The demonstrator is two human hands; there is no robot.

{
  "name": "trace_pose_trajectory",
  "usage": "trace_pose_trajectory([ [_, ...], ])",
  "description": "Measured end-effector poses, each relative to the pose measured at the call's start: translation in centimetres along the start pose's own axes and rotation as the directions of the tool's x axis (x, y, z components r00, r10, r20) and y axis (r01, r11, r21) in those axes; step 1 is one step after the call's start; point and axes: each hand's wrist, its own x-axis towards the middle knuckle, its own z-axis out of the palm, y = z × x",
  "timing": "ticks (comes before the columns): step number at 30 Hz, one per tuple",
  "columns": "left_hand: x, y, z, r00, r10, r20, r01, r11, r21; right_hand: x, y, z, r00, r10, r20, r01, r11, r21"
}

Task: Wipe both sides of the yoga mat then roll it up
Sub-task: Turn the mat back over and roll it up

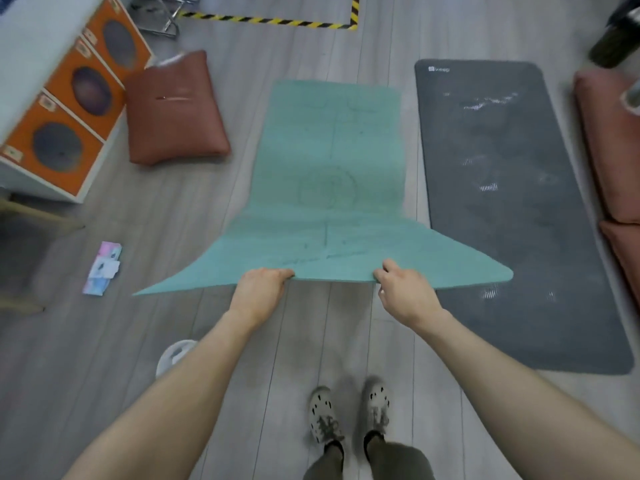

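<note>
Entry: the teal yoga mat (329,161) is spread lengthwise on the floor (194,209), just beside the grey mat (502,202) and parallel to its left long edge. The yoga mat's far end lies flat. Its near end is raised off the floor, and its right near corner hangs over the grey mat's edge. Left hand (261,285): grip closed on the near short edge, fingers curled over the top. Right hand (401,285): grip likewise pinched on the same edge, on the side nearer the grey mat. The two hands are set apart with the mat's centre line between them. Neither hand carries a cloth or wipe. A small pink-and-blue packet (104,268) lies well apart from the grey mat, beyond the yoga mat's other lifted corner; its contents cannot be read. A brown cushion (173,109) sits further off on that same side. Progress, as judged: the printed face is up and fully unrolled, so rolling is not begun. Whether this face is already wiped cannot be told, since no damp marks show on it. The raised edge suggests a turn-over to expose the underside. Remaining at least: wipe the hidden side, then roll up.
</note>
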Motion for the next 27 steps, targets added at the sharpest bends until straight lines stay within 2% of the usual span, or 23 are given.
trace_pose_trajectory([
  [5,-5.9,0.3,8.7,0.992,-0.031,0.119,0.027,0.999,0.039,-5.2,-1.5,7.7,0.994,-0.015,0.111,0.017,1.0,-0.015],
  [10,-11.9,0.5,21.8,0.986,-0.046,0.159,0.034,0.996,0.078,-10.0,-2.1,20.4,0.974,-0.068,0.218,0.085,0.994,-0.067],
  [13,-14.8,0.3,30.2,0.973,-0.03,0.229,0.02,0.999,0.047,-12.2,-2.3,28.1,0.959,-0.112,0.26,0.141,0.985,-0.096],
  [20,-19.6,0.2,44.8,0.953,-0.004,0.304,-0.002,1.0,0.02,-15.9,-3.3,45.5,0.953,-0.075,0.292,0.086,0.996,-0.026],
  [24,-21.8,-0.2,51.7,0.941,-0.007,0.339,-0.036,0.992,0.121,-17.8,-4.2,53.5,0.939,-0.056,0.339,0.06,0.998,-0.002],
  [27,-23.8,-0.9,54.5,0.925,-0.042,0.379,-0.039,0.978,0.204,-19.0,-5.9,56.5,0.917,-0.049,0.395,0.017,0.996,0.083],
])
